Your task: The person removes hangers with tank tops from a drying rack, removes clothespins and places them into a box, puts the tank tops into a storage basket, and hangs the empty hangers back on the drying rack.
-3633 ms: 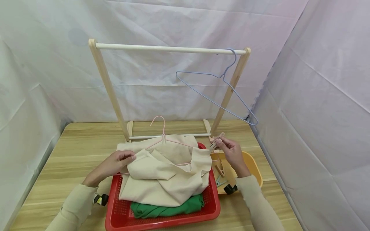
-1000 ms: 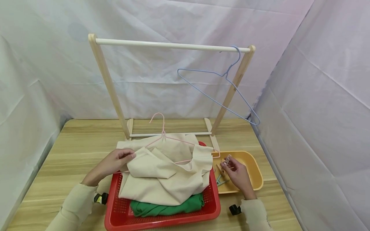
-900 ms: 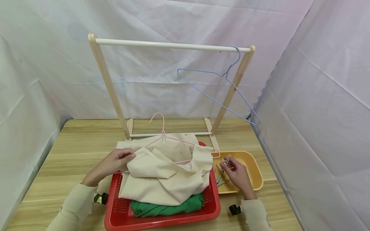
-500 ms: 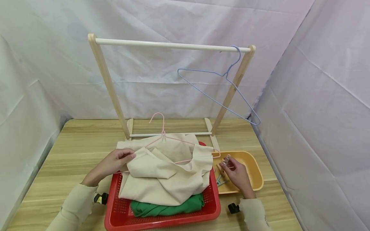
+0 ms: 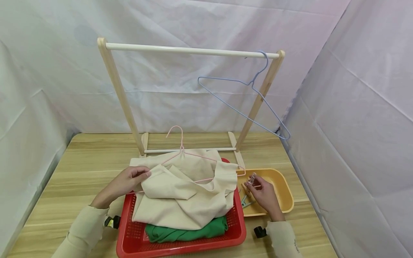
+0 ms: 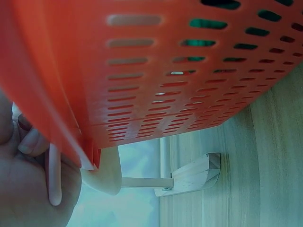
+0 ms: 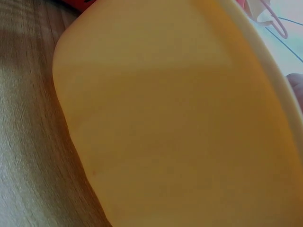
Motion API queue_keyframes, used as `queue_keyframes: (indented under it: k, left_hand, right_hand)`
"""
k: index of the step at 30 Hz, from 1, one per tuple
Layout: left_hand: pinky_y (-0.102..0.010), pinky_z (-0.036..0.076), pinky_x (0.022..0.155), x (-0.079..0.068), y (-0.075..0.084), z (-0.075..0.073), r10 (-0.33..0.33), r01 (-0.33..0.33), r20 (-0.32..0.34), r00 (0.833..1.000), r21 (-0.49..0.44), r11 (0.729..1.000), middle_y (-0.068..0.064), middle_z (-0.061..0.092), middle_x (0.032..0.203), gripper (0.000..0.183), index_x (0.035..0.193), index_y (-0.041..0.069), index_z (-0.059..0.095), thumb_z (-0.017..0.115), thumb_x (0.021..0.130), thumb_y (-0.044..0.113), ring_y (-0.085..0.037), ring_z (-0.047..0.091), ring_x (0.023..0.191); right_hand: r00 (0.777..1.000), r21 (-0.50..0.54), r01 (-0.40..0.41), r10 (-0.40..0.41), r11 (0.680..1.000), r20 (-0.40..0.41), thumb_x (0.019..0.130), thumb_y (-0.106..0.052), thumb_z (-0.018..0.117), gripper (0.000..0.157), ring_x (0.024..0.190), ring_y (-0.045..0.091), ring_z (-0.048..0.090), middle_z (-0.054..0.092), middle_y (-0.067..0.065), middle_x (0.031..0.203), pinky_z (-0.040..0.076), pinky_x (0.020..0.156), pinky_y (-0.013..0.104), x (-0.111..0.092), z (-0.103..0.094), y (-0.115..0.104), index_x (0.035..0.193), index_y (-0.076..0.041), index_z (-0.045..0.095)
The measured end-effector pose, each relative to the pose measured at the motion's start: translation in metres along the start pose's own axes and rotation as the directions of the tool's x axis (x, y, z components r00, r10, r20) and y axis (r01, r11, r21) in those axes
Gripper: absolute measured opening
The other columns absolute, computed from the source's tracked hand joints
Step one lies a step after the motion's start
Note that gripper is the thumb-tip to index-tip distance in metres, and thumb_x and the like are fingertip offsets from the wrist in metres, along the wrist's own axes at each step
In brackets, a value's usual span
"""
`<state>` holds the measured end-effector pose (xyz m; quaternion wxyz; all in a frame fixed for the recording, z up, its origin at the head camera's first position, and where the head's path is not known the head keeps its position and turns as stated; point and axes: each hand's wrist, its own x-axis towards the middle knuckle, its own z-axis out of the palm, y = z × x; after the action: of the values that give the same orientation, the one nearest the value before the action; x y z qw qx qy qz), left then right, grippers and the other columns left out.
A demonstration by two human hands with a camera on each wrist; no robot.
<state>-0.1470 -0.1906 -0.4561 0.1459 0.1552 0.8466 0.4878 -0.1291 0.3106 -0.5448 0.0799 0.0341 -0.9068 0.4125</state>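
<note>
A beige garment (image 5: 180, 208) lies folded over a pink hanger (image 5: 182, 147) on top of the red basket (image 5: 180, 249). My left hand (image 5: 127, 182) grips the garment's left edge, thumb on top, and the hanger's pink end (image 6: 55, 175) lies against the palm in the left wrist view. Above the yellow tray (image 5: 285, 188), my right hand (image 5: 266, 195) pinches a small pink clothespin (image 5: 251, 178) between thumb and fingers. Just left of it, the hanger's right end sticks out past the cloth. In the right wrist view the tray's wall hides most of that hand.
Several clothespins lie in the tray, a green clothespin (image 5: 246, 203) among them. Green cloth (image 5: 188, 233) is under the beige garment. A wooden rack with a white rail (image 5: 190, 50) stands behind, a blue hanger (image 5: 232, 107) hooked at its right end.
Since the earliest frame, my right hand has moved from the garment's right corner down and right to over the tray, a clothespin in its fingers. The left hand has stayed in place.
</note>
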Motion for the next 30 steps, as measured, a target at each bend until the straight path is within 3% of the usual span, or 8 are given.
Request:
queue_keyframes:
  k: [6, 14, 19, 25, 30]
  left_hand:
    - [-0.026, 0.046, 0.067, -0.001, 0.001, 0.000, -0.012, 0.012, 0.006, 1.000, -0.013, 1.000, -0.002, 0.064, 0.084, 0.016, 0.099, 0.012, 0.070, 0.057, 0.102, 0.022, -0.010, 0.056, 0.076]
    - [-0.026, 0.046, 0.068, -0.001, 0.000, 0.000, -0.010, 0.010, 0.003, 1.000, -0.006, 1.000, -0.002, 0.064, 0.085, 0.016, 0.099, 0.012, 0.070, 0.057, 0.102, 0.022, -0.010, 0.056, 0.077]
    - [-0.025, 0.046, 0.069, 0.000, -0.001, 0.000, 0.012, -0.012, -0.008, 1.000, 0.006, 1.000, -0.001, 0.065, 0.084, 0.015, 0.099, 0.013, 0.070, 0.057, 0.102, 0.021, -0.009, 0.056, 0.077]
    - [-0.025, 0.045, 0.069, 0.001, -0.002, 0.000, 0.019, -0.019, -0.009, 1.000, 0.005, 1.000, 0.000, 0.065, 0.084, 0.015, 0.099, 0.014, 0.070, 0.057, 0.102, 0.020, -0.009, 0.056, 0.077]
    - [-0.025, 0.045, 0.070, 0.001, -0.002, 0.000, 0.018, -0.018, -0.011, 1.000, -0.002, 1.000, 0.000, 0.065, 0.084, 0.015, 0.099, 0.014, 0.070, 0.057, 0.102, 0.021, -0.009, 0.056, 0.077]
  right_hand:
    - [1.000, 0.025, 0.011, -0.011, 1.000, 0.020, 0.088, -0.021, 0.077, 0.031, 0.089, 0.020, 0.068, 0.071, 0.004, 0.094, 0.057, 0.074, 0.027, 0.000, 0.000, 0.000, 0.111, -0.002, 0.068]
    - [0.999, -0.019, -0.008, 0.009, 1.000, 0.042, 0.088, -0.022, 0.076, 0.035, 0.097, 0.025, 0.066, 0.071, 0.006, 0.103, 0.055, 0.084, 0.047, -0.001, -0.001, -0.001, 0.117, -0.005, 0.067]
    - [0.999, -0.017, -0.010, 0.011, 1.000, 0.047, 0.088, -0.024, 0.077, 0.039, 0.101, 0.029, 0.066, 0.070, 0.010, 0.110, 0.054, 0.085, 0.052, -0.001, -0.001, -0.001, 0.121, -0.007, 0.065]
    - [0.998, -0.021, 0.066, -0.066, 0.998, 0.000, 0.089, -0.021, 0.076, 0.034, 0.096, 0.028, 0.067, 0.071, 0.011, 0.108, 0.054, 0.082, 0.050, 0.002, -0.003, -0.004, 0.117, -0.005, 0.068]
    - [0.988, -0.009, 0.142, -0.143, 0.990, -0.052, 0.089, -0.017, 0.075, 0.027, 0.092, 0.026, 0.068, 0.072, 0.010, 0.104, 0.055, 0.079, 0.050, 0.011, -0.010, -0.020, 0.113, -0.004, 0.070]
